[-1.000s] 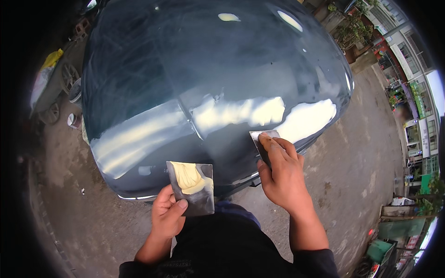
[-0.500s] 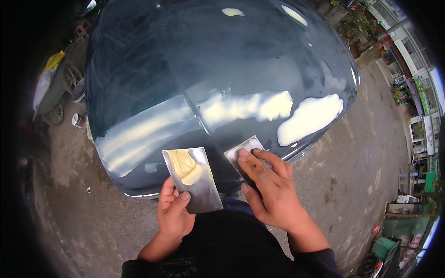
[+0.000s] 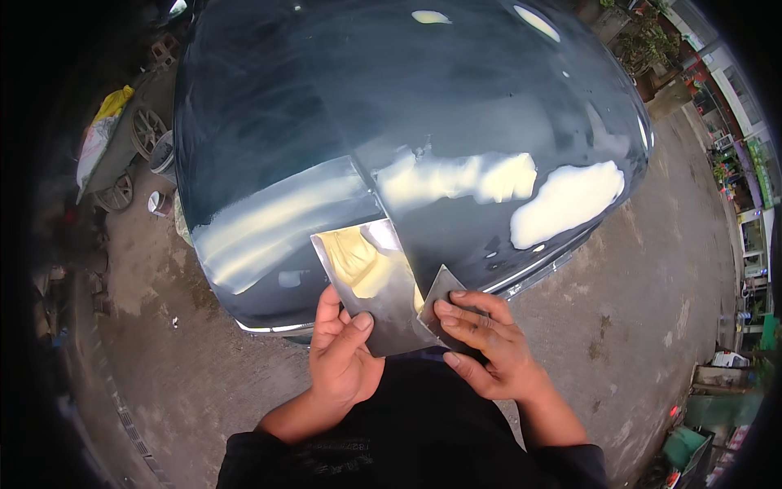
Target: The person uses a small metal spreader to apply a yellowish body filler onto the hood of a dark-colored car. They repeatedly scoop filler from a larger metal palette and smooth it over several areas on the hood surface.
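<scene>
My left hand is closed on the lower left edge of a flat metal plate, thumb on top. A mound of pale yellow body filler lies on the plate's upper part. In my right hand is a metal filler spreader, fingers pressed on its face and thumb below. The spreader's left edge meets the plate's right edge, where a little filler shows. Beyond both hands lies a dark car body panel with a streaked filler patch, a middle patch and a thick whitish patch.
Concrete ground surrounds the car. At the left stand a two-wheeled cart with a yellow and white sack, a bucket and a small can. Potted plants and shopfronts line the right side.
The spreader has come off the space over the car and now touches the plate's right edge, turned more edge-on. The plate has moved up and right, closer to the spreader; the whole view shifted slightly.
</scene>
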`<action>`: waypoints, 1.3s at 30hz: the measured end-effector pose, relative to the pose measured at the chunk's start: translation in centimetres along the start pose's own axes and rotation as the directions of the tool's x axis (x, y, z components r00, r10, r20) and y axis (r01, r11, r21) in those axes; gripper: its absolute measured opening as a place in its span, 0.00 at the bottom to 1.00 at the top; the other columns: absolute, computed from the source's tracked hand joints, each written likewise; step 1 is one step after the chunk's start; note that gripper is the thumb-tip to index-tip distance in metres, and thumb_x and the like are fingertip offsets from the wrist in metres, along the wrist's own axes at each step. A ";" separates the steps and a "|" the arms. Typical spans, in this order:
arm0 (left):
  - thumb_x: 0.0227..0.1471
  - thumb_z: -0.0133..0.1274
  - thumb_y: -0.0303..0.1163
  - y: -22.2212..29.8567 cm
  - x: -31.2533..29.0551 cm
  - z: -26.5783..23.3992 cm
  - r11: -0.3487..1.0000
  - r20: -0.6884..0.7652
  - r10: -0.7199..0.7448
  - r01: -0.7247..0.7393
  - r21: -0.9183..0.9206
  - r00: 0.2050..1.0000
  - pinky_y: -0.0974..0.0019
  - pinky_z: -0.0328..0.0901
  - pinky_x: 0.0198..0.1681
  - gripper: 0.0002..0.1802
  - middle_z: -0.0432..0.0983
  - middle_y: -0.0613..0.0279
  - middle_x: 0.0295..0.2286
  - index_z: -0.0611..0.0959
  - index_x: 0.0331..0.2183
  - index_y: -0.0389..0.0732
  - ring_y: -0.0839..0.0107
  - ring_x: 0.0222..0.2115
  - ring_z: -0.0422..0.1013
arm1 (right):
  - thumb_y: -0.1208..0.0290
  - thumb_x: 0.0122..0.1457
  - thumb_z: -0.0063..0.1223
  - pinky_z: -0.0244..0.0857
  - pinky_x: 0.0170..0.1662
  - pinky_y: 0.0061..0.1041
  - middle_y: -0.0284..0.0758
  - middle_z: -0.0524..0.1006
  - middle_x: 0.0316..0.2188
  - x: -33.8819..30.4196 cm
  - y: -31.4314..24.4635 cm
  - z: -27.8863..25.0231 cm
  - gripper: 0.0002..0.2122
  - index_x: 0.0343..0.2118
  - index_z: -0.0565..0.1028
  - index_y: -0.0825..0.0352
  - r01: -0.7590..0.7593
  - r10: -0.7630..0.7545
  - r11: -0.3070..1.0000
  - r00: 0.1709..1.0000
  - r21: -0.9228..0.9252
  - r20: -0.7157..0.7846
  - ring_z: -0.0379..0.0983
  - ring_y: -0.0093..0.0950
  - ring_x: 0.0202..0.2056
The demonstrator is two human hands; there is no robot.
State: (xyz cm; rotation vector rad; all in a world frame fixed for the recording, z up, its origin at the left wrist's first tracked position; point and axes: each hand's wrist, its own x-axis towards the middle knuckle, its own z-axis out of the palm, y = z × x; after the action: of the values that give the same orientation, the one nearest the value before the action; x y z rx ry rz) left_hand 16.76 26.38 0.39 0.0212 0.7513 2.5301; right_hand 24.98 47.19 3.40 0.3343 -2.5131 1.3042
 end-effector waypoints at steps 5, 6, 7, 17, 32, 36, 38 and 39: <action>0.63 0.45 0.15 0.9 0.4 0.8 0.959 0.094 0.254 -0.263 0.102 0.963 0.55 0.59 0.65 0.31 0.72 0.49 0.58 0.61 0.65 0.36 0.64 0.60 0.68 | 0.78 0.48 0.65 0.58 0.57 0.38 0.33 0.79 0.57 0.4 -0.1 -1.4 0.24 0.52 0.80 0.64 -0.006 -0.033 0.945 0.993 -0.326 -0.113 0.70 0.37 0.58; 0.63 0.46 0.15 0.8 0.5 0.7 0.952 0.076 0.269 -0.277 0.128 0.960 0.55 0.59 0.65 0.31 0.72 0.49 0.58 0.61 0.65 0.36 0.64 0.60 0.68 | 0.78 0.48 0.65 0.58 0.57 0.38 0.33 0.79 0.57 0.6 -0.9 -1.7 0.24 0.52 0.80 0.64 -0.024 -0.030 0.938 0.988 -0.345 -0.151 0.70 0.37 0.58; 0.63 0.46 0.15 0.8 0.6 0.5 0.944 0.059 0.284 -0.290 0.155 0.957 0.56 0.59 0.65 0.31 0.72 0.49 0.58 0.61 0.65 0.35 0.64 0.60 0.68 | 0.77 0.49 0.64 0.57 0.57 0.39 0.29 0.79 0.57 1.1 -1.9 -1.4 0.20 0.49 0.82 0.62 -0.034 -0.023 0.929 0.989 -0.369 -0.149 0.70 0.34 0.58; 0.64 0.47 0.17 1.4 0.4 -0.5 0.829 0.142 0.437 -0.459 0.321 0.888 0.56 0.59 0.65 0.28 0.72 0.46 0.57 0.62 0.63 0.30 0.64 0.58 0.69 | 0.78 0.54 0.60 0.55 0.57 0.40 0.27 0.79 0.56 1.0 -0.8 0.3 0.17 0.48 0.82 0.61 -0.059 0.023 0.818 0.997 -0.573 -0.071 0.71 0.32 0.56; 0.60 0.48 0.18 3.2 -0.2 -4.1 0.948 0.064 0.185 -0.196 0.252 0.981 0.53 0.60 0.66 0.32 0.70 0.49 0.59 0.63 0.64 0.34 0.60 0.61 0.67 | 0.80 0.54 0.55 0.59 0.52 0.44 0.34 0.76 0.59 3.3 1.0 2.0 0.24 0.57 0.76 0.64 -0.148 0.155 0.644 0.986 -0.751 -0.062 0.69 0.39 0.58; 0.60 0.48 0.17 3.5 0.0 -4.3 0.956 0.067 0.171 -0.182 0.230 0.983 0.53 0.60 0.66 0.32 0.69 0.48 0.59 0.63 0.64 0.34 0.59 0.61 0.67 | 0.79 0.52 0.55 0.61 0.49 0.51 0.33 0.77 0.57 3.2 -0.3 1.1 0.24 0.55 0.77 0.64 -0.212 0.221 0.682 0.972 -0.700 -0.079 0.69 0.38 0.57; 0.60 0.47 0.17 3.6 0.1 -4.1 0.956 0.067 0.166 -0.177 0.232 0.984 0.52 0.60 0.66 0.32 0.69 0.48 0.59 0.63 0.64 0.34 0.59 0.61 0.67 | 0.79 0.52 0.56 0.61 0.49 0.50 0.33 0.77 0.57 4.4 0.0 0.5 0.24 0.55 0.77 0.65 -0.213 0.186 0.685 0.976 -0.696 -0.115 0.69 0.38 0.57; 0.60 0.47 0.17 3.6 0.1 -4.0 0.958 0.061 0.158 -0.168 0.234 0.986 0.52 0.61 0.66 0.32 0.69 0.48 0.59 0.63 0.64 0.34 0.58 0.61 0.67 | 0.79 0.52 0.56 0.61 0.49 0.50 0.33 0.77 0.57 4.8 0.2 0.3 0.24 0.56 0.77 0.65 -0.215 0.170 0.687 0.976 -0.694 -0.134 0.68 0.38 0.57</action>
State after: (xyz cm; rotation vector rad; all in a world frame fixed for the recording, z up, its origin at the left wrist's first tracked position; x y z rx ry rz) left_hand 14.47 21.80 -1.15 0.2258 1.0719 2.5676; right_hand 20.34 46.70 4.77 -0.1531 -2.8100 0.2900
